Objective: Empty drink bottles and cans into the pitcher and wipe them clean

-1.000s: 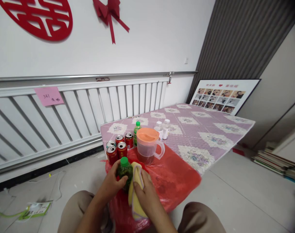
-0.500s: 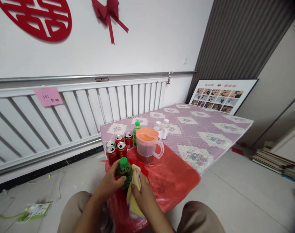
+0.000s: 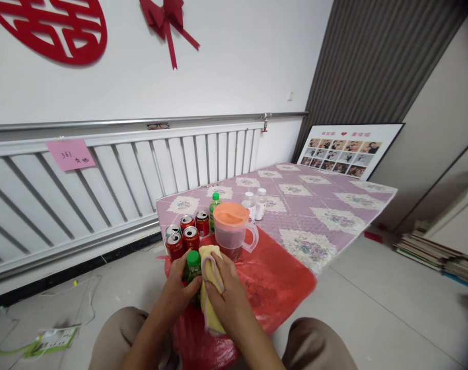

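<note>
A green plastic bottle (image 3: pixel 193 261) with a green cap stands upright near the table's front edge. My left hand (image 3: pixel 179 283) is wrapped round its left side, thumb across the front. In my right hand (image 3: pixel 226 282) is a folded yellow cloth (image 3: pixel 210 308) with a purple edge, pressed against the bottle's right side. Beyond my hands is a clear plastic pitcher (image 3: pixel 234 234) with an orange lid and dark liquid low inside. Several opened drink cans (image 3: pixel 190 237), mostly red, cluster behind my left hand. The bottle's lower part is hidden by my fingers and the cloth.
A red plastic sheet (image 3: pixel 272 282) covers the near part of the table, over a purple floral tablecloth (image 3: pixel 295 205). Another green-capped bottle (image 3: pixel 214 205) and two white-capped bottles (image 3: pixel 261 204) stand behind the pitcher. A radiator (image 3: pixel 122 180) runs along the wall.
My right hand and the cloth have moved up along the bottle's right side, the cloth now reaching higher beside the cap. My left hand keeps its hold. The view has shifted slightly.
</note>
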A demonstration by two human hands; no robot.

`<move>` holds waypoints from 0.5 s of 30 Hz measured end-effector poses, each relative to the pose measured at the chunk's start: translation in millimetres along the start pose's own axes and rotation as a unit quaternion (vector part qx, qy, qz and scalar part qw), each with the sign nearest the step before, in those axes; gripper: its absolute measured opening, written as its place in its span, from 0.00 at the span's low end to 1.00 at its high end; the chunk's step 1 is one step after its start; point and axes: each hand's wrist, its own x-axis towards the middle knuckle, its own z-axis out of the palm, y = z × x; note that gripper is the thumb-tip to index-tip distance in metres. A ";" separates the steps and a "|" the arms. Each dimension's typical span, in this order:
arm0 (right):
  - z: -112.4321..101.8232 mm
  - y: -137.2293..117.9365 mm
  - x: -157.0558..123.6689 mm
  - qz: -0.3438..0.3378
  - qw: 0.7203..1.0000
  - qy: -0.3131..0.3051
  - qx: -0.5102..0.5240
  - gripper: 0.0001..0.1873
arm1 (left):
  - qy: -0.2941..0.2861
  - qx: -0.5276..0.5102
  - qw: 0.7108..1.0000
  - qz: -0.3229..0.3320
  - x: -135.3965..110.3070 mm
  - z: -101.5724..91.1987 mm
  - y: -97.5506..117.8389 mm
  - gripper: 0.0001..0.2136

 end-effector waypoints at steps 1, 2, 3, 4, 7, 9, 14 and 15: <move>0.4 0.8 0.9 0.003 1.000 -0.005 -0.004 0.30 | -0.006 -0.010 1.000 -0.009 0.1 -0.5 1.2 0.27; 1.7 3.6 0.8 0.011 1.000 -0.009 -0.006 0.30 | -0.012 -0.025 0.999 -0.018 0.4 -1.5 2.3 0.29; 3.8 8.0 -0.2 0.024 1.000 -0.015 -0.007 0.31 | -0.018 -0.043 0.999 -0.027 0.7 -2.8 3.3 0.30; 6.4 13.6 -2.1 0.038 0.999 -0.023 -0.008 0.30 | -0.024 -0.064 0.997 -0.035 0.9 -4.2 3.9 0.31; 13.7 31.4 -10.3 0.078 0.995 -0.054 -0.009 0.29 | -0.039 -0.118 0.991 -0.039 1.7 -8.6 2.9 0.29; 15.8 39.1 -14.6 0.091 0.993 -0.068 -0.011 0.27 | -0.058 -0.135 0.989 -0.024 2.4 -11.1 0.9 0.24; 6.9 29.8 -9.9 0.063 0.997 -0.046 -0.005 0.28 | -0.109 -0.141 0.984 -0.018 3.3 -14.7 0.4 0.22; 3.4 23.3 -7.2 0.054 0.998 -0.037 -0.003 0.28 | -0.113 -0.144 0.983 -0.019 3.2 -14.8 1.2 0.23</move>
